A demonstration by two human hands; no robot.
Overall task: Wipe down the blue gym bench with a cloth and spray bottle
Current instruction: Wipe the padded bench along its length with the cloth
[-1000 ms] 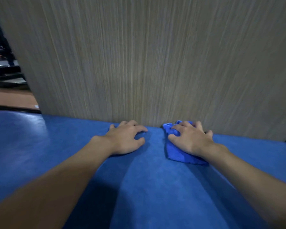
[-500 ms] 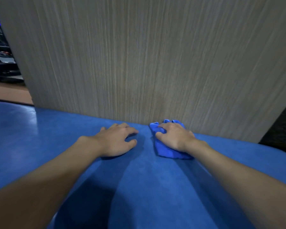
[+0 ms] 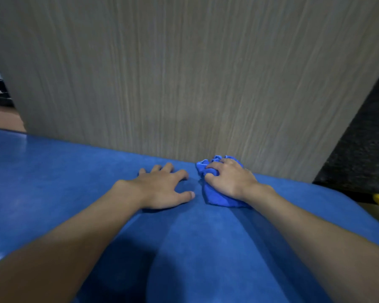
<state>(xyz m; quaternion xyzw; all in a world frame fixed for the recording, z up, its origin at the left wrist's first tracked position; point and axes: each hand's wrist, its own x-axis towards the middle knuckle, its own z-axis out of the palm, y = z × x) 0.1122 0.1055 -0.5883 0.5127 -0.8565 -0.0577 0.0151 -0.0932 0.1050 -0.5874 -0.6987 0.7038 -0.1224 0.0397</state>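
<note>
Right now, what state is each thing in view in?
bench: flat, sheen at its left; wetness cannot be told.
cloth: bunched, lying on the bench by the panel.
right hand: fingers curled into the cloth, gripping it.
left hand: fingers spread, resting on the bench, holding nothing.
panel: upright behind the bench.

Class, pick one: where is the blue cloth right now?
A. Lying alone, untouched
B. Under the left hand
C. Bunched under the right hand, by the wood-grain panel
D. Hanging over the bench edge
C: the right hand grips the bunched blue cloth beside the wood-grain panel.
</note>
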